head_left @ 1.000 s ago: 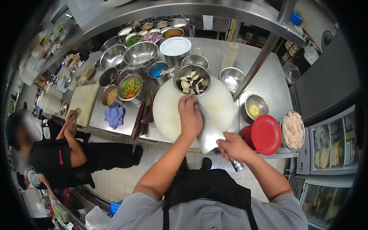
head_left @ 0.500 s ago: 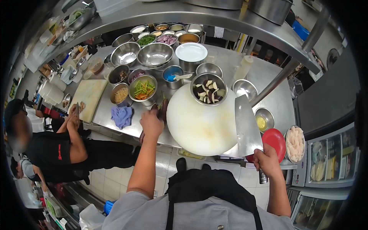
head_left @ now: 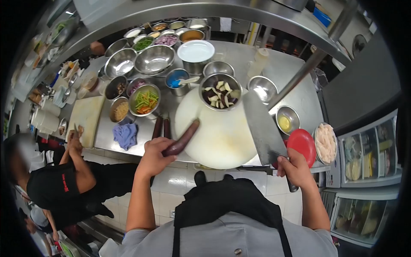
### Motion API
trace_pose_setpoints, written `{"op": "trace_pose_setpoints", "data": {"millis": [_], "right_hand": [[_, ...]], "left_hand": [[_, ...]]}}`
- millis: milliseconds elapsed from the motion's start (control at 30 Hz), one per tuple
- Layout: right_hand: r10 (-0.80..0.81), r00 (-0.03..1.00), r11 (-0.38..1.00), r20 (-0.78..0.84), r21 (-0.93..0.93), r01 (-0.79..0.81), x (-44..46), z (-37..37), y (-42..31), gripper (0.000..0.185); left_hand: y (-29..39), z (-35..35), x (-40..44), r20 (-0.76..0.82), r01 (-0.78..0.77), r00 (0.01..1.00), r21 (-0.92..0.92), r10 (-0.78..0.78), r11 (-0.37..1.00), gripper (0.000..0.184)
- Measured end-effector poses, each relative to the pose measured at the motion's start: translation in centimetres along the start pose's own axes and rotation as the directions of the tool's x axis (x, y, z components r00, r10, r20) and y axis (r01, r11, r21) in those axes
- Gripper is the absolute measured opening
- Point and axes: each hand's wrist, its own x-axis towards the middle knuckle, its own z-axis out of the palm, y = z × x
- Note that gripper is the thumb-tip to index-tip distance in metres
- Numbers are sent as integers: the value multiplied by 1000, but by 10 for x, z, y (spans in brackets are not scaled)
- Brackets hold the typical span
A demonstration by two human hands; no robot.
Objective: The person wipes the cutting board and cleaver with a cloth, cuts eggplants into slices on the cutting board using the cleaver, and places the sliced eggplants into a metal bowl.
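At the left edge of the round white cutting board (head_left: 214, 137), my left hand (head_left: 155, 157) grips one end of a long purple eggplant (head_left: 184, 139), whose stem end lies over the board. My right hand (head_left: 296, 169) is closed round the handle of a wide cleaver (head_left: 263, 128), its blade pointing away from me over the board's right side. A steel bowl of cut eggplant pieces (head_left: 220, 93) rests on the far part of the board. More whole eggplants (head_left: 166, 128) lie just left of the board.
Left of the board are a bowl of cut vegetables (head_left: 145, 100) and a blue cloth (head_left: 125, 136). On the right stand a red plate (head_left: 302, 147) and a tray of pale meat (head_left: 325, 144). A metal post (head_left: 295, 81) rises at the right. A co-worker (head_left: 60, 180) stands at the left.
My left hand went from the bowl to the eggplants on the left, took hold of one and brought it to the board. The cleaver moved right off the middle of the board, still in my right hand.
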Motion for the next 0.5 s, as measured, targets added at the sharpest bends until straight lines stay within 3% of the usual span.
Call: {"op": "trace_pose_setpoints", "data": {"millis": [67,100,200,267,333,500], "right_hand": [[-135,991,909,-9,-400,120,4,-4,3,20],[-221,975,796,-12,-580,173,3,0,-4,23],[-173,985,704,5,-699,127,9,10,-7,26],[-138,990,654,19,-749,106,10,15,-14,29],[-144,981,561,132,-805,191,12,20,-20,27],[-172,952,438,253,-846,304,12,21,-22,14]], "left_hand": [[23,23,8,196,-234,962,238,190,943,52],[18,38,17,266,-293,936,227,230,929,55],[21,58,35,325,-362,912,347,251,865,60],[42,70,39,257,-379,919,373,298,847,59],[44,89,45,193,-400,911,209,363,892,54],[31,115,50,130,-440,895,109,427,891,37]]}}
